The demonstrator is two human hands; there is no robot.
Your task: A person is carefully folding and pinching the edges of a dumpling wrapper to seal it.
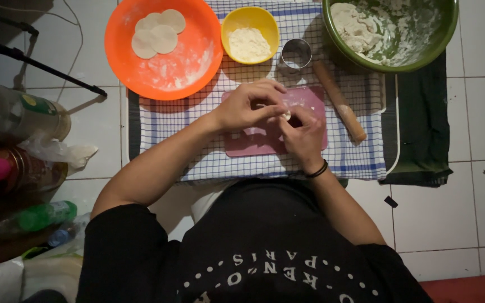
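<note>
1. We see our left hand (248,106) and our right hand (303,133) meeting over a pink cutting board (254,143), fingers curled in together.
2. Both hands are pinching a small piece of pale dough (286,115), which sits between the fingertips just above the board; most of it is hidden by the fingers, so we cannot tell its shape.
3. The right wrist carries a black band (316,170).
4. The board lies on a blue-and-white checked cloth (355,151) spread on the white tiled floor (467,123).
5. Beyond the hands, an orange plate (164,47) dusted with flour holds a few flat round dough discs (157,32), overlapping one another near its far edge.
6. Just beside the plate stands a yellow bowl (250,35) with flour in it, and next to that a round metal cutter ring (296,54).
7. A wooden rolling pin (339,101) lies at a slant on the cloth, close to the right of the board.
8. A green bowl (391,31) at the far right holds a lump of dough and loose flour.
9. Bottles (23,112) stand and lie along the left side, well apart from the hands.
</note>
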